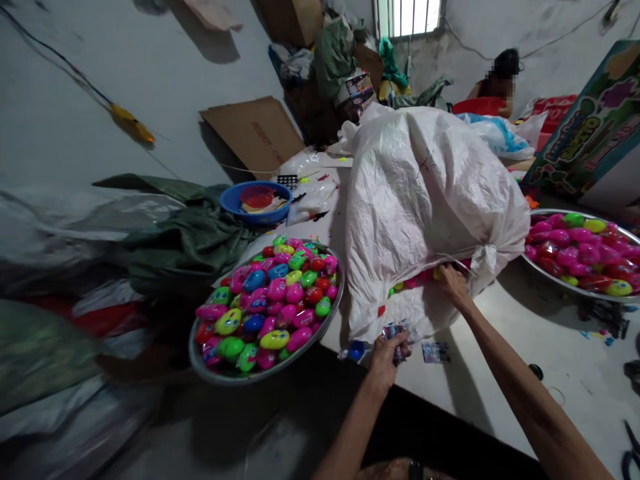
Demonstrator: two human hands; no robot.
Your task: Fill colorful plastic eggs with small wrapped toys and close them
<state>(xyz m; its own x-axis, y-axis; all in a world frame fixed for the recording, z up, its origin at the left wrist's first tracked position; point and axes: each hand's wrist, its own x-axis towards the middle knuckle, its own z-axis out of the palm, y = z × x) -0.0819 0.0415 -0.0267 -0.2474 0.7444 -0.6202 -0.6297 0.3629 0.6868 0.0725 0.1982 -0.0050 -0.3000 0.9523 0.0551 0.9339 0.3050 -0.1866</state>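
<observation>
A large white woven sack rests on the table, its opening turned towards me with pink and yellow pieces showing inside. My right hand is at that opening, fingers curled in beside a yellow piece; what they grip is partly hidden. Below the sack's lower edge, my left hand is closed on small printed packets. Another printed packet lies flat on the table between my arms. A round blue piece sits at the table's edge, left of my left hand.
To the left stands a metal basin heaped with colourful plastic eggs; a similar basin is at right. Behind are a blue tub, a cardboard sheet and a printed box. A person sits beyond the sack. Scissors lie lower right.
</observation>
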